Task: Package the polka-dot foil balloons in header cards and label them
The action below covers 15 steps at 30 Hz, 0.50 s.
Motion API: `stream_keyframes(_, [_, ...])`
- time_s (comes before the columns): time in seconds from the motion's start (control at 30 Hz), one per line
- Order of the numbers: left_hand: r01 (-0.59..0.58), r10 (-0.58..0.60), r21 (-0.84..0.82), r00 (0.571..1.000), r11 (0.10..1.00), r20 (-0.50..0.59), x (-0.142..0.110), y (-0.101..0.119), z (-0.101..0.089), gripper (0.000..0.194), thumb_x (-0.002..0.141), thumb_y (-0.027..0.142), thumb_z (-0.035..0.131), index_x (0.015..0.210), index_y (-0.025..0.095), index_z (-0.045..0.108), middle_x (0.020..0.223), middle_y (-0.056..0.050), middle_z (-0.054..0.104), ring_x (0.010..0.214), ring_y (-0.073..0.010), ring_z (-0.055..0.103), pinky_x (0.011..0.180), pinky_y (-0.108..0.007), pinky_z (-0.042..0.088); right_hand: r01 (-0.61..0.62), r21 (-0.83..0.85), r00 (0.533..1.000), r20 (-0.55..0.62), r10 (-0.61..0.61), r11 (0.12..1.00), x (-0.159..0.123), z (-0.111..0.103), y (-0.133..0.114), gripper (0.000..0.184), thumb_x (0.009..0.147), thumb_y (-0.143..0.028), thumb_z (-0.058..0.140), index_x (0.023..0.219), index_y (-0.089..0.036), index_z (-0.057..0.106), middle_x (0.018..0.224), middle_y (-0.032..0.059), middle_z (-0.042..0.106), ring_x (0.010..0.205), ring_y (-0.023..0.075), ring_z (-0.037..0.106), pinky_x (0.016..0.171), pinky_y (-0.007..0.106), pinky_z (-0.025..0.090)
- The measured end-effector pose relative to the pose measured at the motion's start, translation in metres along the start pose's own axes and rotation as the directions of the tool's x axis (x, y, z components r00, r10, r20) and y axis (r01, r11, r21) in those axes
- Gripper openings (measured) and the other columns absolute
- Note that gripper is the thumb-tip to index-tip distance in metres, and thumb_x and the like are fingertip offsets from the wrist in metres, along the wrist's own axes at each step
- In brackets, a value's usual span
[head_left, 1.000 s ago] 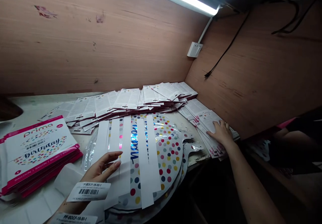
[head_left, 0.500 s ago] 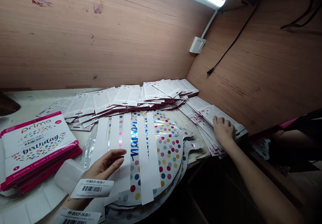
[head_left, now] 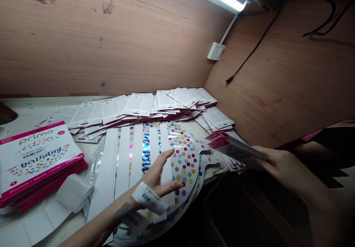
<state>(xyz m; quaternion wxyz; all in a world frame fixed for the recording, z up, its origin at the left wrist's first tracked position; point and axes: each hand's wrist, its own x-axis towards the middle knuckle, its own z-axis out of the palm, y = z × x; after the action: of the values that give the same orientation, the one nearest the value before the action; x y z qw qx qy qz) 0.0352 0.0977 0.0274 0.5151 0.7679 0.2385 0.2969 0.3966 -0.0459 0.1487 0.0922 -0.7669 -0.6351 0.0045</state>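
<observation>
My right hand (head_left: 280, 163) is closed on a stack of pink-edged header cards (head_left: 233, 147), lifted off the table at the right and blurred by motion. My left hand (head_left: 161, 175) hovers open, fingers spread, over a pile of flat polka-dot foil balloons (head_left: 185, 158) with white paper strips (head_left: 138, 154) lying across them. A barcode label (head_left: 148, 199) is stuck on the back of my left wrist, and another sits further down the forearm.
A long fan of white printed cards (head_left: 133, 108) lies along the back wall. A pink "birthday" card stack (head_left: 36, 158) sits at the left, with a few cards (head_left: 217, 117) by the right wall. A wall socket (head_left: 215, 51) and cable hang above.
My right hand has picked up a stack of cards from the right pile and pulled it back toward me. My left hand has slid right over the balloons.
</observation>
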Motion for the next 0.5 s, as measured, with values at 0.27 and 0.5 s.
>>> stream_keyframes(0.27, [-0.128, 0.127, 0.022, 0.99, 0.992, 0.063, 0.053, -0.041, 0.051, 0.095, 0.071, 0.036, 0.079, 0.146, 0.025, 0.023, 0.145, -0.016, 0.042, 0.136, -0.0362, 0.039, 0.112, -0.054, 0.033, 0.258, 0.407, 0.927, 0.151, -0.343, 0.876, 0.011, 0.09, -0.049, 0.036, 0.093, -0.025, 0.052, 0.129, -0.029, 0.058, 0.123, 0.0046, 0.068, 0.109, 0.0244, 0.066, 0.09, 0.037, 0.056])
stream_keyframes(0.5, [0.04, -0.045, 0.095, 0.998, 0.995, 0.053, 0.055, -0.036, 0.062, 0.045, 0.076, 0.016, 0.06, 0.117, 0.021, 0.043, 0.11, -0.006, 0.061, 0.098, -0.0244, 0.061, 0.086, -0.04, 0.049, 0.474, 0.179, 0.862, -0.293, -0.413, 0.862, -0.006, 0.111, -0.046, 0.067, 0.085, -0.024, 0.069, 0.145, -0.028, 0.039, 0.126, 0.0095, 0.064, 0.111, 0.0272, 0.063, 0.091, 0.043, 0.054])
